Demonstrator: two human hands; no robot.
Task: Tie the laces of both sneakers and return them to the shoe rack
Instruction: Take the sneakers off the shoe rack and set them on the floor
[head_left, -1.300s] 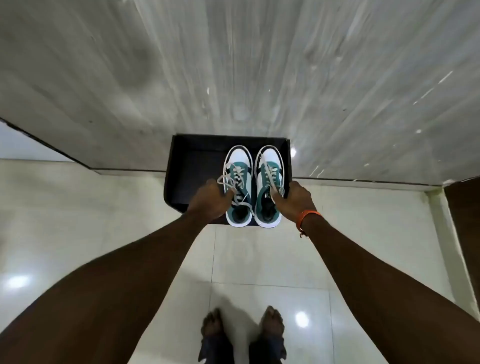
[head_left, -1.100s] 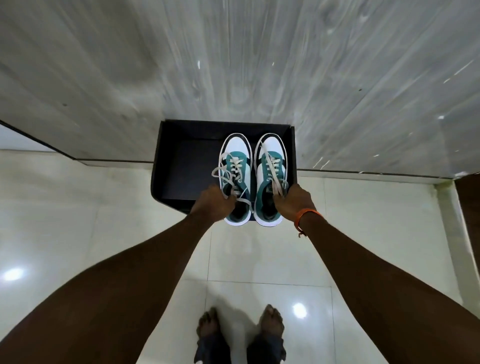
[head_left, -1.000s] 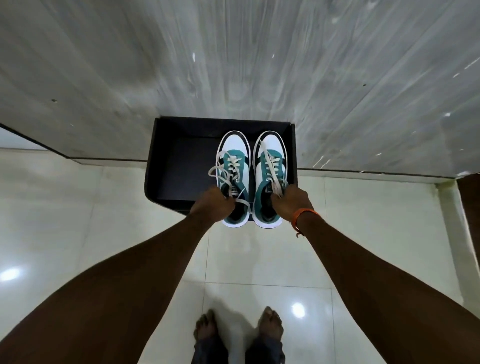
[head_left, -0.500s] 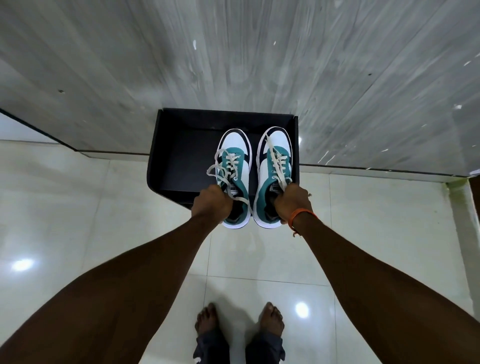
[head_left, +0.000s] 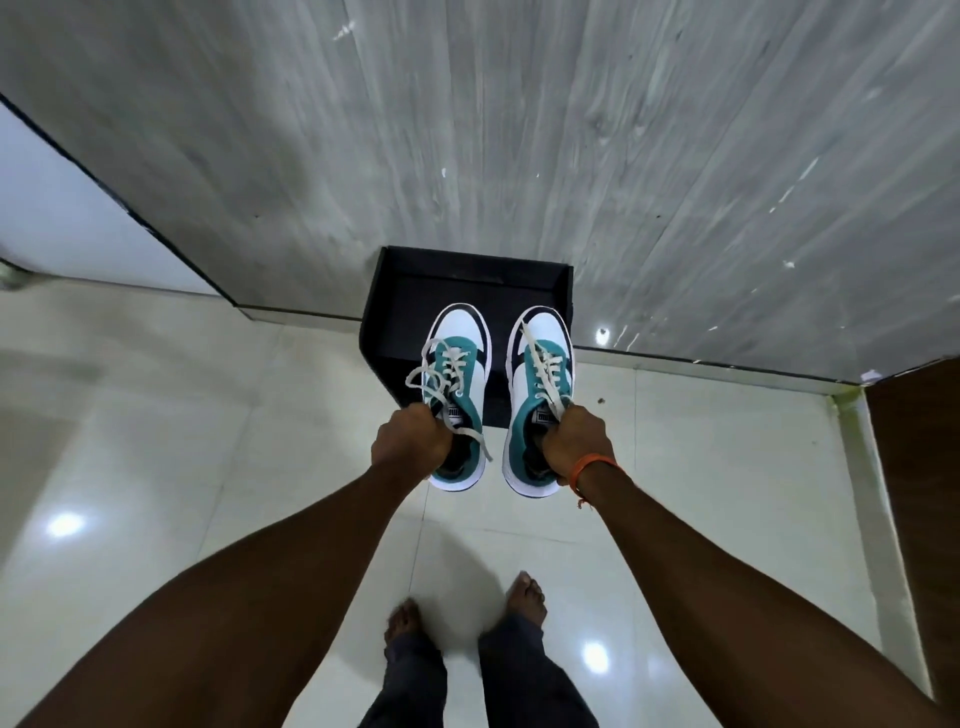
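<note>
Left hand (head_left: 413, 441) gripped the left sneaker (head_left: 457, 389) at its collar, right hand (head_left: 576, 441) the right sneaker (head_left: 540, 395) — both held over the black shoe rack (head_left: 400, 312). Laces (head_left: 431, 374) hung loose, apparently untied — tying and return looked not yet done.

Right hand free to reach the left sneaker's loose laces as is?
Probably not: the right hand is shut on the right sneaker, and the left hand holds the left sneaker by its opening. The laces hang uncovered.
</note>
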